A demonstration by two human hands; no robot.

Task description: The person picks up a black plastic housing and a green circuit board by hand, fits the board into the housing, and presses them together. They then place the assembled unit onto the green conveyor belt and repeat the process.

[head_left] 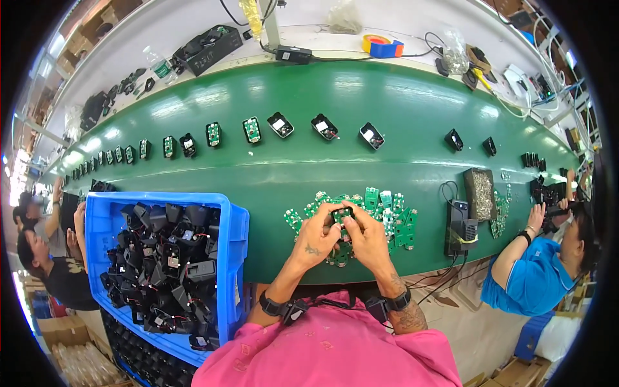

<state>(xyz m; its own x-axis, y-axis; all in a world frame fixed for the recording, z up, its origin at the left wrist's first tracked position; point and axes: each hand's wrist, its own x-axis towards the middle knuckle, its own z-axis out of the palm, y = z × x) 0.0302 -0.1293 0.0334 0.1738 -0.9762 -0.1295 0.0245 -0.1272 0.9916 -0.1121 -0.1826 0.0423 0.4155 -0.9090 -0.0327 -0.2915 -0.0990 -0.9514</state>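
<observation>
Your left hand (317,232) and right hand (364,233) meet over the table's near edge, fingers of both closed around one small black housing (342,213) above the heap of green circuit boards (387,213). A row of fitted units (251,129) already rides the green table (361,97). The blue crate (233,258) remains full of black housings, so much is left.

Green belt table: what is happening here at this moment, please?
A person in a pink shirt holds a small black part between left hand and right hand, above a pile of green circuit boards. A blue crate of black housings sits at their left. Assembled units lie in a row along the green belt.
</observation>
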